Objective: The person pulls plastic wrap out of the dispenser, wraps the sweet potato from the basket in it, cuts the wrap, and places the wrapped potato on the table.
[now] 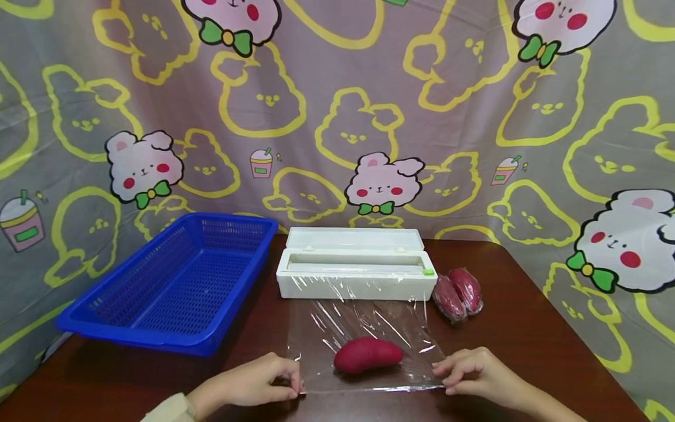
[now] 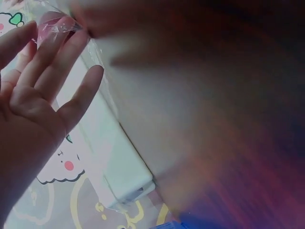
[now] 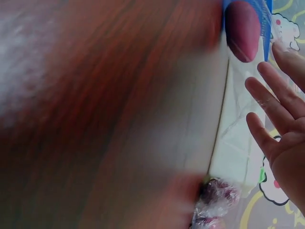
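A sheet of clear plastic wrap [image 1: 316,328] runs forward from a white wrap dispenser [image 1: 355,287], whose lid stands raised at the back. On the sheet, near its front edge, lies a red-skinned sweet potato [image 1: 368,355]. My left hand [image 1: 261,380] pinches the sheet's front left corner between thumb and fingers. At the front right corner, my right hand [image 1: 477,375] pinches the film the same way. The left wrist view shows film at the fingertips of the left hand [image 2: 45,81]. In the right wrist view, the sweet potato [image 3: 243,31] appears beyond the right hand [image 3: 283,109].
A blue plastic basket [image 1: 211,340] stands at the left of the brown table [image 1: 519,328]. Two wrapped sweet potatoes [image 1: 457,295] lie beside the dispenser's right end. Behind the table hangs a patterned cloth [image 1: 311,76]. A green slider [image 1: 428,272] sits on the dispenser's right edge.
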The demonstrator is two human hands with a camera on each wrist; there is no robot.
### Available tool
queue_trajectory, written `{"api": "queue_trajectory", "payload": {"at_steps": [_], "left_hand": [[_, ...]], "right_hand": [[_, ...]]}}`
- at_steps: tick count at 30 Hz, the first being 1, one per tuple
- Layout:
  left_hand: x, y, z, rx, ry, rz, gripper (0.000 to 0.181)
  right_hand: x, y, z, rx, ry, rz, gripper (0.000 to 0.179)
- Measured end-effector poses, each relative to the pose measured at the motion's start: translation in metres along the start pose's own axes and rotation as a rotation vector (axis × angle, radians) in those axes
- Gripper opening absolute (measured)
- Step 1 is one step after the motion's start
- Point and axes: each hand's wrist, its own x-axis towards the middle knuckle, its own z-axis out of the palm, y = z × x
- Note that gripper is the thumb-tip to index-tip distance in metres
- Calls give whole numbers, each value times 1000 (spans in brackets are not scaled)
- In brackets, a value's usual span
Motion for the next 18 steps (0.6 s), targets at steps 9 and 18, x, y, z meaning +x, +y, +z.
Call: {"api": "queue_trajectory", "payload": {"at_steps": [9,18], "left_hand": [[-5,3,1,-18,-6,-11,5],[-4,-1,0,-142,65,-67,6]], "right_hand": [[-7,2,3,38,-74,-25,22],[-3,-2,1,174,-64,124,17]]}}
